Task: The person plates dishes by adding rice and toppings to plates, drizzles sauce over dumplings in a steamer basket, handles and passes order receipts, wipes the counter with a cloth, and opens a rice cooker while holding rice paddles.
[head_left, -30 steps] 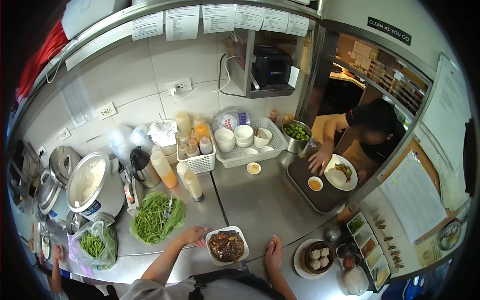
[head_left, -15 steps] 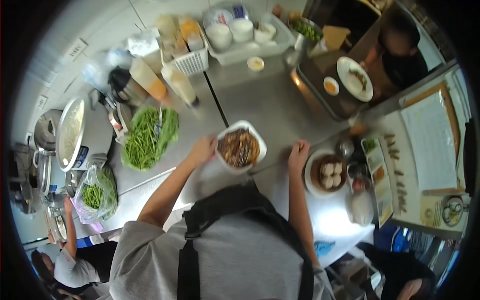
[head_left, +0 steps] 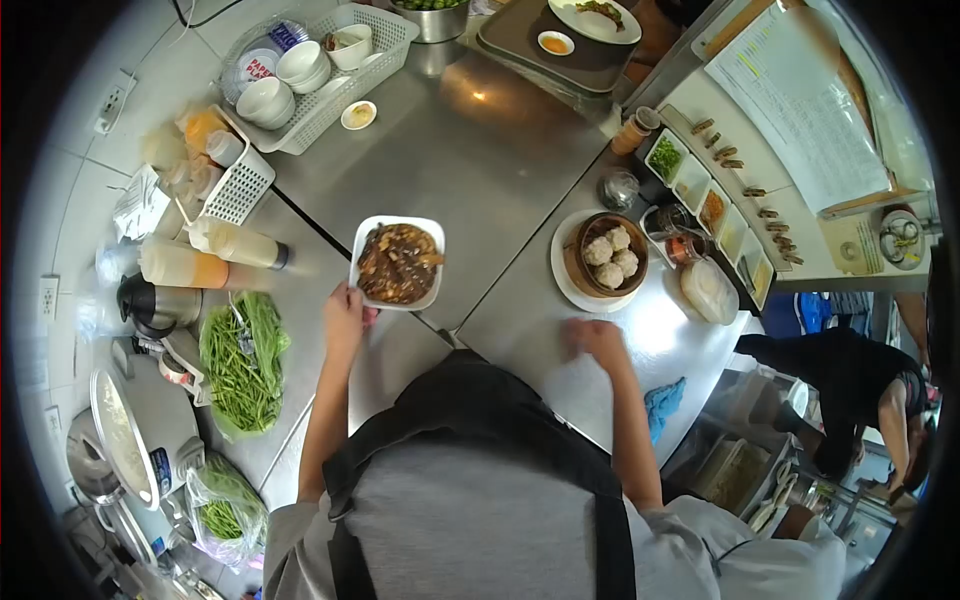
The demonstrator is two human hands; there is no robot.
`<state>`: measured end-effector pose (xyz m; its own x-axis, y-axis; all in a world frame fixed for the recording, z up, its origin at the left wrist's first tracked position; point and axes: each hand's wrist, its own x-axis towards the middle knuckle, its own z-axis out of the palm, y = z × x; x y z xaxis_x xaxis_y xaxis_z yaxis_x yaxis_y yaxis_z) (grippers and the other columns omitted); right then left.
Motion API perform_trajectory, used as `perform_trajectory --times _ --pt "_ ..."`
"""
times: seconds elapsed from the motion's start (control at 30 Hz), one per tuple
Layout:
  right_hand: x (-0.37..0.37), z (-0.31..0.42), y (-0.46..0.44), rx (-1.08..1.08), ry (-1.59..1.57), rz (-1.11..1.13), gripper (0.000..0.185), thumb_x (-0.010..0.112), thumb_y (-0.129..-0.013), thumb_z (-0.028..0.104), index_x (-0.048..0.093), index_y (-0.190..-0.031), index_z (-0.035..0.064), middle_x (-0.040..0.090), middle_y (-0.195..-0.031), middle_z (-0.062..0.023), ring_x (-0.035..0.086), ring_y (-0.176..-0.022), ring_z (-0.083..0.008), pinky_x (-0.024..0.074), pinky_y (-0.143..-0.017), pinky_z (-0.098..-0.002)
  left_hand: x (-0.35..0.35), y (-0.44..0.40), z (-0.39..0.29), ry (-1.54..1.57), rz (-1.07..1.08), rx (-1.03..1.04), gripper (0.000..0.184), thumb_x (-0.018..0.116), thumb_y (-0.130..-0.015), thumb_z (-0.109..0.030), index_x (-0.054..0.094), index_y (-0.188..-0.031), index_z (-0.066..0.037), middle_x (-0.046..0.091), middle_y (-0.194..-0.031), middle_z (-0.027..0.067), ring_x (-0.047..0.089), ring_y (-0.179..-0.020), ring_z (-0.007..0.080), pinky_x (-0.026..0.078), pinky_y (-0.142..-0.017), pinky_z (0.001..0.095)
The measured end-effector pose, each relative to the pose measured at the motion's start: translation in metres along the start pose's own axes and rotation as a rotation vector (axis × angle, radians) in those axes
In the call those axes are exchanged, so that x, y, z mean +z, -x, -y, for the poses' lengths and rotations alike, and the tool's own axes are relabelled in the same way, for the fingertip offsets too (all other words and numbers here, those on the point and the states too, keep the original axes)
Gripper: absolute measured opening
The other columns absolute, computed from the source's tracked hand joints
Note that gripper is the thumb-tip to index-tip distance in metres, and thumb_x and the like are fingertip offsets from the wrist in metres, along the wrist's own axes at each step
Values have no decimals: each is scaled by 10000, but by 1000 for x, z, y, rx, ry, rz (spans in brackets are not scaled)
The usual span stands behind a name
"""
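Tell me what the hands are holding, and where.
The left hand holds the white bowl by its near-left corner; the right hand is too blurred to tell.

"What do you see of the wearer's clothes?"

"A plain grey short-sleeved shirt (head_left: pixel 470 510), its left sleeve (head_left: pixel 292 545) ending behind the bare left hand (head_left: pixel 345 325)."

"And the black part?"

"A wide black fabric band (head_left: pixel 470 385) curves across the front, between and behind the hands. One long black strap (head_left: pixel 350 550) runs back behind the left hand, another black strap (head_left: pixel 612 545) behind the bare right hand (head_left: pixel 600 343)."
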<state>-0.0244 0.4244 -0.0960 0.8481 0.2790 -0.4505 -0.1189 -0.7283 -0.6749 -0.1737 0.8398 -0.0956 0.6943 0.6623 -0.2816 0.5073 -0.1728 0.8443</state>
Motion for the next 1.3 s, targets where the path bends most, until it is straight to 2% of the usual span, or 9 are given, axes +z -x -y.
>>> perform_trajectory --times 0.1,0.27,0.43,0.53,0.8,0.9,1.03,1.13,1.3 --pt "-44 -30 -4 224 -124 -380 513 533 -902 441 507 -1261 75 663 -673 -83 610 -550 -149 467 -519 -305 -29 23 0 -53 -6 -46 240 431 -921 -90 570 -1044 62 627 -657 119 644 -522 169 525 -463 279" --pt "-34 -14 -47 137 -558 -289 646 568 -916 212 244 -1450 49 447 -557 19 364 -405 -61 307 -331 -236 -78 42 29 31 -13 -159 284 500 -911 -115 556 -1110 80 635 -705 176 656 -570 250 541 -529 333" --pt "5 34 -67 53 -690 -200 665 570 -910 163 199 -1456 78 514 -630 -6 376 -417 -63 320 -336 -227 -65 37 -57 -822 -593 589 332 616 -848 -176 600 -1117 18 657 -869 201 628 -786 378 498 -746 418" --pt "22 65 -84 2 -702 -161 607 557 -908 143 249 -1428 95 532 -672 -17 409 -442 -67 370 -351 -233 -1 25 -108 -307 -119 255 278 644 -807 -231 667 -1048 -93 665 -918 150 637 -793 332 504 -751 398" --pt "63 108 -117 -52 -805 -153 663 557 -902 117 188 -1454 102 534 -791 -61 526 -544 -115 517 -419 -280 128 -38 -141 -548 342 237 317 671 -781 -338 686 -1062 -193 660 -940 73 645 -850 270 521 -753 385" --pt "73 117 -125 22 -844 -156 711 558 -906 115 119 -1464 87 560 -1009 -140 563 -593 -174 555 -457 -308 73 -39 -154 -389 104 324 306 684 -767 -345 689 -1035 -198 657 -960 76 644 -835 272 518 -760 374" --pt "81 122 -148 -79 -884 -167 791 567 -915 168 12 -1474 95 573 -1046 -155 515 -540 -148 542 -475 -304 -11 -45 -114 35 -858 454 354 744 -690 -68 515 -959 -38 478 -930 97 490 -814 229 437 -749 354" --pt "74 135 -146 -112 -796 -89 825 567 -923 228 -31 -1477 99 605 -1012 -151 449 -498 -105 471 -434 -265 -67 -45 -61 -79 -1250 227 602 747 -681 -90 432 -1192 -38 446 -1066 134 458 -949 252 420 -826 363" --pt "74 137 -111 -101 -808 -153 747 566 -928 226 77 -1487 144 494 -680 -15 364 -470 -48 293 -376 -201 -128 -88 32 485 -1067 92 824 667 -665 -3 260 -1379 -68 400 -1263 171 415 -1136 303 365 -977 387"
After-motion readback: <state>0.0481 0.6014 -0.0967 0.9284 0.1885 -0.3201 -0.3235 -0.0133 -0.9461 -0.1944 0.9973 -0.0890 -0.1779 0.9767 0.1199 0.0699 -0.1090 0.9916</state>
